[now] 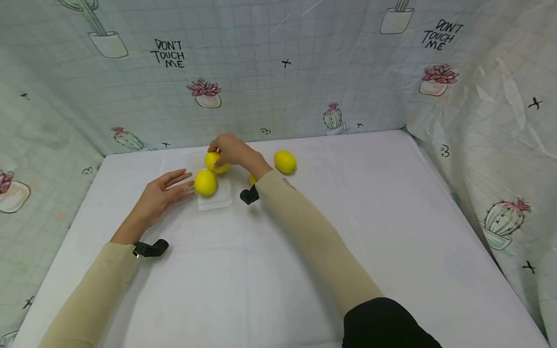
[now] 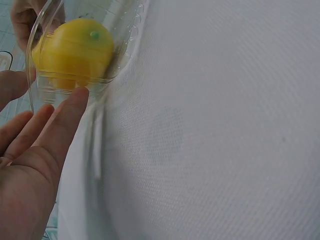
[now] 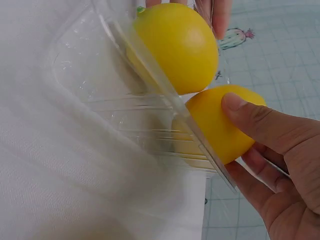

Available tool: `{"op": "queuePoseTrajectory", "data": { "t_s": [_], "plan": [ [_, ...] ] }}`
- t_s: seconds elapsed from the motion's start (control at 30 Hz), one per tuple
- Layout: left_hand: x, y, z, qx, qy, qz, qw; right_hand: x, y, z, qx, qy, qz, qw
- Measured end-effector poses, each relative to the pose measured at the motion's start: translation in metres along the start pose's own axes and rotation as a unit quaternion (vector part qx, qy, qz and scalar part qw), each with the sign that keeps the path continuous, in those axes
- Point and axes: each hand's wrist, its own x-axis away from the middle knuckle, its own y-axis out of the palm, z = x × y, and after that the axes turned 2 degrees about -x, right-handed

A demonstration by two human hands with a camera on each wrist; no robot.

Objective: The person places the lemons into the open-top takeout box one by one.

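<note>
A clear plastic container (image 1: 219,200) sits toward the back left of the table, with a yellow lemon (image 1: 205,182) inside its left part. My right hand (image 1: 235,150) grips a second lemon (image 3: 225,125) between thumb and fingers, partly below the container's rim and beside the first one. On the left side, my left hand (image 1: 162,197) has its fingers extended, with fingertips (image 2: 78,95) right at the container's clear wall. The green-tipped end of the lemon in the container shows in the left wrist view.
Right of the container lies another lemon (image 1: 285,162). One more lemon (image 1: 252,179) is mostly hidden behind the right wrist and its black wrist camera (image 1: 250,195). A patterned curtain (image 1: 261,87) hangs along the back edge of the white-covered table (image 1: 243,280).
</note>
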Motion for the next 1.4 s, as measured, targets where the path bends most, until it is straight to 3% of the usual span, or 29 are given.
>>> {"op": "queuePoseTrajectory", "data": {
  "t_s": [0.2, 0.53, 0.7, 0.97, 1.17, 1.4],
  "plan": [
    [-0.001, 0.001, -0.001, 0.001, 0.005, -0.004, 1.0000, 0.000, -0.002, 0.001, 0.002, -0.006, -0.015, 0.9999],
    [0.000, 0.002, -0.003, 0.007, 0.007, -0.010, 0.9999, -0.008, 0.003, -0.009, 0.003, -0.073, -0.027, 0.9970],
    [0.001, 0.005, -0.002, 0.005, 0.009, -0.003, 0.9999, -0.011, 0.006, -0.013, -0.029, -0.057, -0.032, 0.9974],
    [0.001, 0.005, -0.001, -0.001, 0.015, 0.001, 0.9999, -0.011, 0.006, -0.017, -0.025, -0.048, -0.051, 0.9972],
    [-0.001, 0.004, -0.002, -0.009, 0.012, 0.001, 0.9999, -0.006, 0.001, -0.018, -0.006, -0.052, -0.065, 0.9965],
    [-0.002, 0.001, -0.003, -0.004, 0.018, 0.002, 0.9998, 0.007, -0.015, -0.010, 0.032, -0.071, -0.042, 0.9961]
  ]
}}
